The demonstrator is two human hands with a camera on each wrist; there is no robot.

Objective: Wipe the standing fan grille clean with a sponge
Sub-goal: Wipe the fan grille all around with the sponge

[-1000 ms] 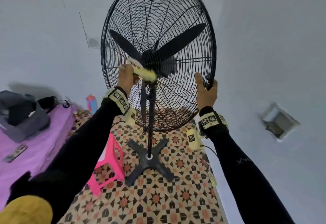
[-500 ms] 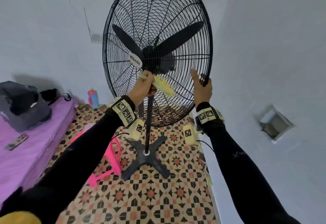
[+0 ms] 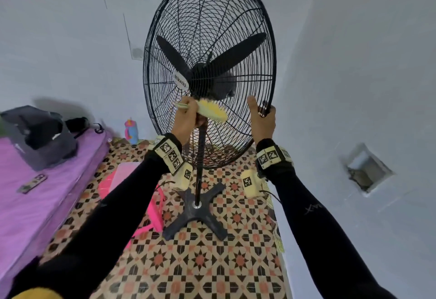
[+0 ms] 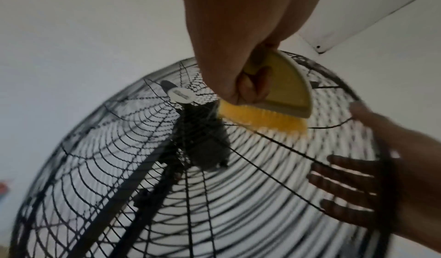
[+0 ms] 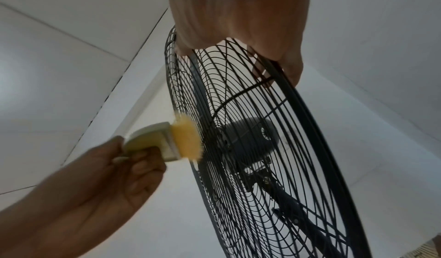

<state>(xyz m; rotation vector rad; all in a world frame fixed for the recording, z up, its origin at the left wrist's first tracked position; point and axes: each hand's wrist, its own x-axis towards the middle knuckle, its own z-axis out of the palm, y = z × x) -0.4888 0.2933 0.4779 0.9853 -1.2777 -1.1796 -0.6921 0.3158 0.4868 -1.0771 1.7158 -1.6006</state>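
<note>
At the left edge of the patterned tile floor [image 3: 200, 272], a purple mattress [image 3: 35, 204] carries a dark bag [image 3: 40, 133] and a small remote [image 3: 31, 183]. A pink stool [image 3: 151, 206] stands on the tiles partly behind the left sleeve, and a colourful bottle [image 3: 131, 131] sits by the far wall. The left hand [image 3: 186, 119] is curled around the pale handle of a yellow-bristled brush [image 3: 211, 109], which looks like a brush rather than a sponge; its bristles press against the front grille [image 3: 210, 27] just below the hub and the white brand badge [image 3: 181, 80]. The black standing fan [image 3: 200, 157] rises on a pole from a cross-shaped base [image 3: 195, 211] at the middle of the floor, its three dark blades visible behind the wires. At the grille's right rim, level with the brush, the right hand [image 3: 262, 119] grips the outer ring: the thumb lies on the front and the fingers [image 4: 346, 182] wrap behind the wires. A recessed box [image 3: 366, 171] is set into the right wall.
</note>
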